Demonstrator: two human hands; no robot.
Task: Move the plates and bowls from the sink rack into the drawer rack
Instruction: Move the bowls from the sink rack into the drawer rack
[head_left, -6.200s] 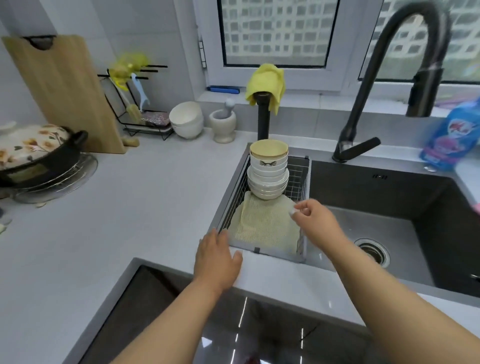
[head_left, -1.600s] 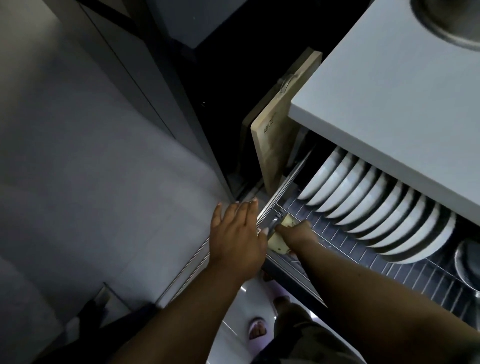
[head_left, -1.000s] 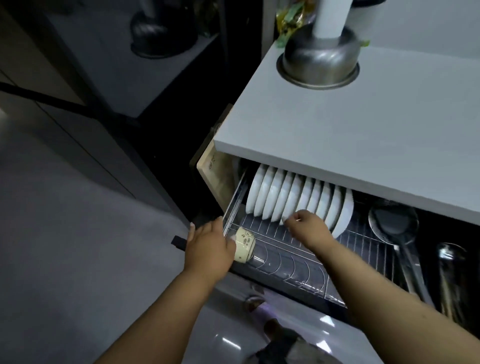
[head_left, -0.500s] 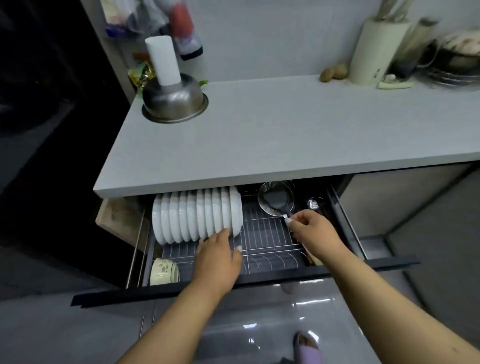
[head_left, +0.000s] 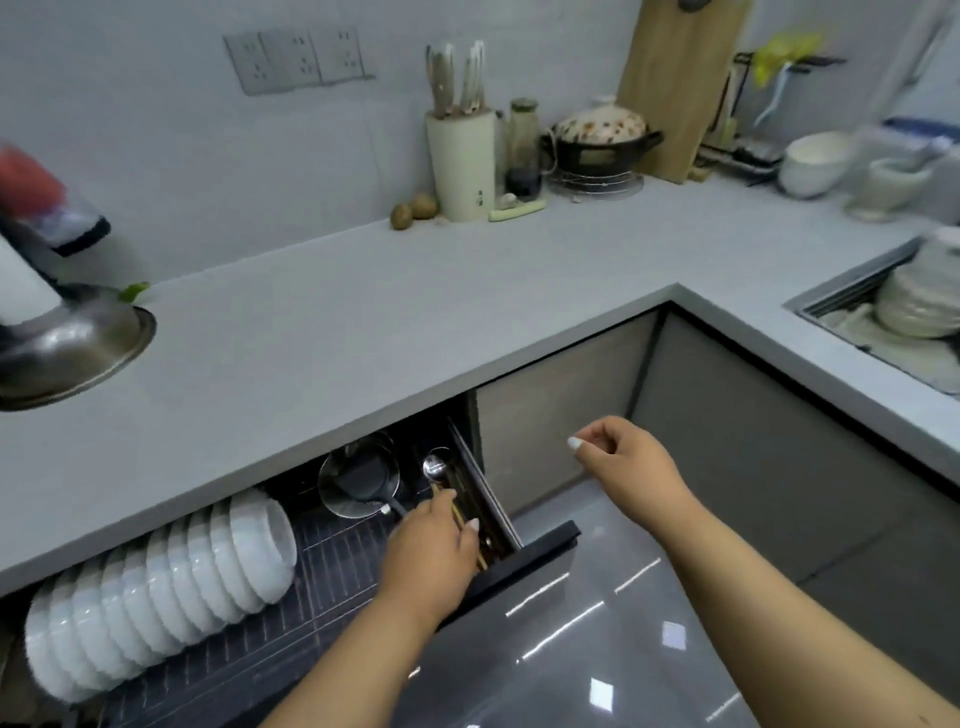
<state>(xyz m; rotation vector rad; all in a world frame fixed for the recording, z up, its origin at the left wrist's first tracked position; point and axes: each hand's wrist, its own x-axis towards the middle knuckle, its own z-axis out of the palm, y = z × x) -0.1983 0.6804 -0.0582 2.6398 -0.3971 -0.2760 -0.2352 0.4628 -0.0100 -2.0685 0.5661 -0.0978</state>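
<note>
White plates (head_left: 156, 587) racked beside ladle (head_left: 358, 480), left hand (head_left: 431, 556) fingers relaxed, right hand (head_left: 628, 462) loosely curled

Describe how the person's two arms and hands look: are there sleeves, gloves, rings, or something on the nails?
Both forearms are bare as far as the picture shows, with no sleeve, glove, watch or bracelet. The left hand and the right hand show no rings. The nails that show are long and painted a pale, whitish colour, clearest on the right hand. No markings are visible.
</note>
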